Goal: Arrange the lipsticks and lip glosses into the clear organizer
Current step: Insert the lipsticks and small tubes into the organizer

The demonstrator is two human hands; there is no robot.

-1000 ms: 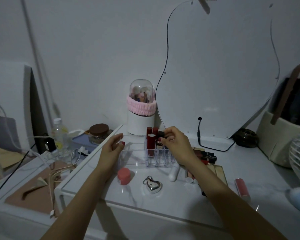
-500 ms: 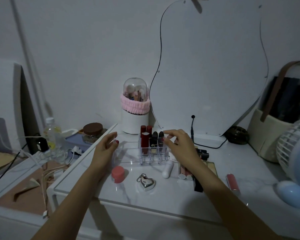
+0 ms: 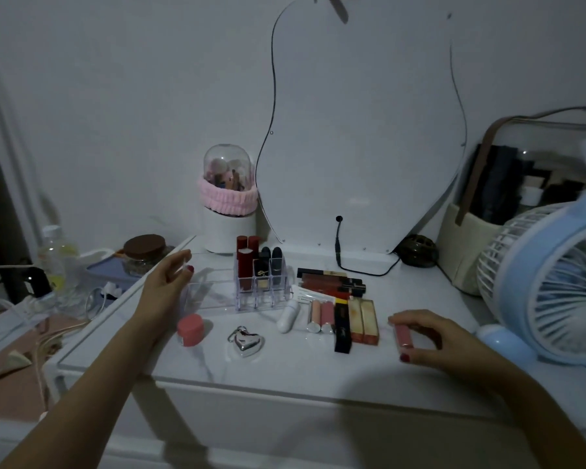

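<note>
The clear organizer (image 3: 214,297) stands mid-table, with several red and black lipsticks (image 3: 259,265) upright in its right-hand slots. My left hand (image 3: 164,289) holds its left end. Loose pieces lie to its right: a white tube (image 3: 288,316), two pink gloss tubes (image 3: 320,316), a black tube (image 3: 341,328), two orange boxed ones (image 3: 362,319) and dark tubes (image 3: 332,282) behind them. Further right, a pink lip gloss (image 3: 403,335) lies flat on the table. My right hand (image 3: 430,336) is curled over it, fingers and thumb on either side.
A pink round pot (image 3: 191,329) and a silver heart keychain (image 3: 246,341) lie in front of the organizer. A blue fan (image 3: 548,282) stands close at the right. A domed brush holder (image 3: 227,201), a mirror (image 3: 359,130) with a black cable (image 3: 339,252) and a bag (image 3: 464,245) line the back.
My right hand left the organizer's lipstick slots and swung right and towards me, down onto the pink lip gloss. My left hand stayed at the organizer. The camera view shifted right.
</note>
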